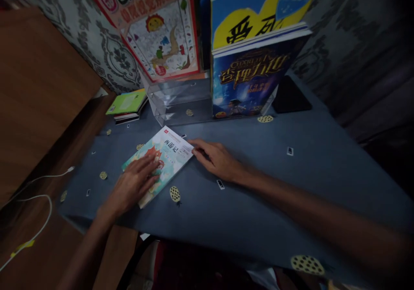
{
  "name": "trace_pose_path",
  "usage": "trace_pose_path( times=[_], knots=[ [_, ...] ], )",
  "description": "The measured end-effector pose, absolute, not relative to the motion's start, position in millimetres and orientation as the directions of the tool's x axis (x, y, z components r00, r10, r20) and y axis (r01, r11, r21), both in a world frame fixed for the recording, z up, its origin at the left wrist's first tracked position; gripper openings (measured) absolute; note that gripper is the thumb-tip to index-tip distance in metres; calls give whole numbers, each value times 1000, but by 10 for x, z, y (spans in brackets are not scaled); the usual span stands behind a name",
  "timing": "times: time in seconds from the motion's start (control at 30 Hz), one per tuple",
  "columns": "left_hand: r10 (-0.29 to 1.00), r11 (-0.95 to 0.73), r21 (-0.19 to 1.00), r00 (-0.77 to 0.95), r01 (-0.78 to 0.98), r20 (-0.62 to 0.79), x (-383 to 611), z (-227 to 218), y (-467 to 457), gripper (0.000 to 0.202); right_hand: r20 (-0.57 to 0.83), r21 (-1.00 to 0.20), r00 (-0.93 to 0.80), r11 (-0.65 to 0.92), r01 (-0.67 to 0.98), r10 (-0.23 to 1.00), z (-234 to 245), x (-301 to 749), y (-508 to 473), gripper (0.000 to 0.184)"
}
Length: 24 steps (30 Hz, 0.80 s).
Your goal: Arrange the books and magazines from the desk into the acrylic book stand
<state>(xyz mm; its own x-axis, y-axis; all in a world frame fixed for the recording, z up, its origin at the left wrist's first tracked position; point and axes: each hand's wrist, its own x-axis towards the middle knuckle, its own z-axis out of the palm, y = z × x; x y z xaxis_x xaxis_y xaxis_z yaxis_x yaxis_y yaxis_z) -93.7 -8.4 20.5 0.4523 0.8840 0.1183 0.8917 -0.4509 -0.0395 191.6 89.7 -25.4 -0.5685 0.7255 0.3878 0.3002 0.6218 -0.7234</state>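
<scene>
A thin book with a pale, colourful cover (168, 150) lies flat on the blue-grey tablecloth (258, 186). My left hand (136, 184) rests flat on the book's lower half, fingers stretched out. My right hand (216, 158) lies palm down beside the book, and its fingertips touch the book's right edge. Neither hand holds anything.
A clear plastic stand (177, 100) sits behind the book, with a dark blue book (249, 81) upright in it and larger books behind. A green book stack (127, 104) lies at back left. A white cable (39, 204) trails on the wooden surface at left.
</scene>
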Motion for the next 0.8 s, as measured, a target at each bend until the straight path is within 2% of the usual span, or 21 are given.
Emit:
trace_pose_path(
  times=[0.1,0.2,0.3,0.5,0.6,0.7,0.8],
  knots=[
    [942,-323,-45,326,945,77,-1188,161,-196,53,409,-698,-584,653,295,701,-268,1897,910,33],
    [952,-301,-32,302,953,38,-1244,110,-326,56,443,-656,-595,695,295,671,-304,1866,960,34],
    [942,-329,-51,332,943,58,-1178,76,-403,63,456,-598,-609,730,331,650,-367,1825,1056,35],
    [886,-460,-65,463,885,32,-1019,59,-372,91,473,-540,-601,751,380,644,-499,1686,1388,34],
    [860,-508,-47,510,860,35,-923,57,-313,80,466,-519,-610,757,398,640,-522,1604,1560,32],
    [852,-516,-29,516,856,84,-829,26,-251,60,444,-505,-620,752,423,647,-526,1554,1668,30],
    [851,-509,-6,505,860,145,-773,-45,-205,51,421,-507,-628,744,436,655,-545,1540,1713,32]
  ],
)
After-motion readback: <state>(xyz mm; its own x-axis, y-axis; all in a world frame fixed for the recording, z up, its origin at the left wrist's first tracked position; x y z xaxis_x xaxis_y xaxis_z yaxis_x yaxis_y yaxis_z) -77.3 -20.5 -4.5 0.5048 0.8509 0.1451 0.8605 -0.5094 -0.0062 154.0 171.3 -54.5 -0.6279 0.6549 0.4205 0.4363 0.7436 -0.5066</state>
